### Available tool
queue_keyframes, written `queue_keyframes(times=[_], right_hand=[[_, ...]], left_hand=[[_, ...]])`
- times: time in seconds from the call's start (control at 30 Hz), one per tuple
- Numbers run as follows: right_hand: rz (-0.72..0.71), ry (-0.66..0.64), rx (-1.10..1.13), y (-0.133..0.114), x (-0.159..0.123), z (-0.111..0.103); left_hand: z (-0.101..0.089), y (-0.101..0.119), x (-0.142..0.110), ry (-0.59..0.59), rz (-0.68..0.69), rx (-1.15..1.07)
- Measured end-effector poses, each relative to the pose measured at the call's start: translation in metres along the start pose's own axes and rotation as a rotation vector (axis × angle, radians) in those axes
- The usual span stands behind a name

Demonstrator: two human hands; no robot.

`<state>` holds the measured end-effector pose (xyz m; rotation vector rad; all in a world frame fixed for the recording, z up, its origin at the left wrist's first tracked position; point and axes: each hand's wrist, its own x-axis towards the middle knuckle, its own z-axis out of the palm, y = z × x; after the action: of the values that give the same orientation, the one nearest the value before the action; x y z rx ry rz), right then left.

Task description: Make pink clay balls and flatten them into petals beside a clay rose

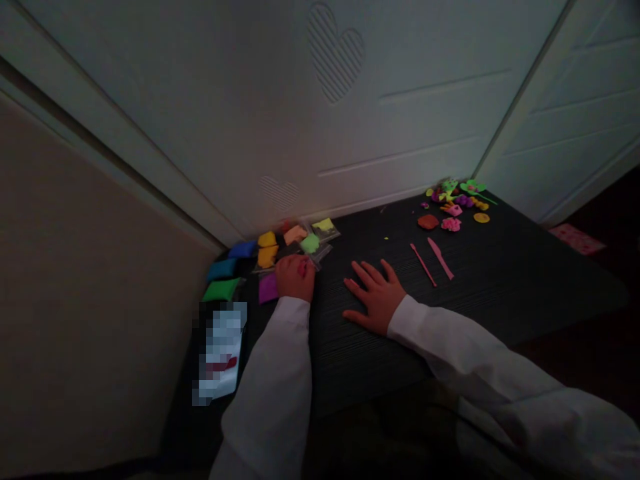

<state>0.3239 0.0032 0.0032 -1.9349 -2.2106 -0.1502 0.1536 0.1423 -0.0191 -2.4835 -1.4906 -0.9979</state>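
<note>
Resting on the dark table (350,367), fingers spread wide: right hand (376,298). Curled among colored packets (267,257), near the purple packet (268,288): left hand (295,277), grip contents unclear. Farther right: pink stick (423,265), pink knife (441,259), small shaped pieces (451,225).

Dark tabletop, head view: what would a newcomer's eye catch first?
Likely the bright flower-like pieces at the tabletop's far right, then the colorful packets at its far left. Nearer, the right hand spreads flat; the left hand curls among the packets, something pinkish-red showing at it.
</note>
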Motion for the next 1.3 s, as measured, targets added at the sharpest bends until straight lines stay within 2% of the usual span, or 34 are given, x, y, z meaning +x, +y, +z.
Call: queue_keyframes(times=[0.17,0.37,0.53,0.73,0.93,1.1,1.3], right_hand=[[0.089,0.020,-0.016,0.008,0.001,0.001],[-0.009,0.007,-0.010,-0.002,-0.001,0.000],[0.082,0.029,-0.022,0.010,0.000,0.003],[-0.012,0.017,-0.022,-0.001,-0.002,0.003],[0.082,0.033,-0.037,0.011,0.000,0.003],[-0.013,0.019,-0.033,0.001,-0.002,0.002],[0.065,0.035,-0.041,0.011,-0.001,0.004]], left_hand=[[0.001,-0.001,0.000,0.001,0.005,0.017],[0.003,-0.003,-0.001,0.008,0.005,0.038],[0.002,-0.001,-0.001,0.006,0.008,0.052],[0.002,0.000,-0.001,0.013,0.017,0.049],[0.001,0.002,-0.001,0.016,0.001,0.052],[0.002,0.001,-0.001,0.023,0.010,0.046],[0.003,0.000,-0.002,0.027,0.010,0.047]])
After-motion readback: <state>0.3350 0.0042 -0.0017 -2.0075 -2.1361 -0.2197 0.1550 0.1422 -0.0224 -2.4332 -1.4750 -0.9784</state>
